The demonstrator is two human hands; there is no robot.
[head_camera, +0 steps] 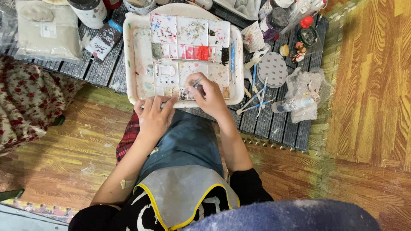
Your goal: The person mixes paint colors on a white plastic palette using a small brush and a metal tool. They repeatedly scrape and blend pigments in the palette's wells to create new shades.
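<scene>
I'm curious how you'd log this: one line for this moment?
left hand: on tray edge | right hand: holding brush over paint palette
</scene>
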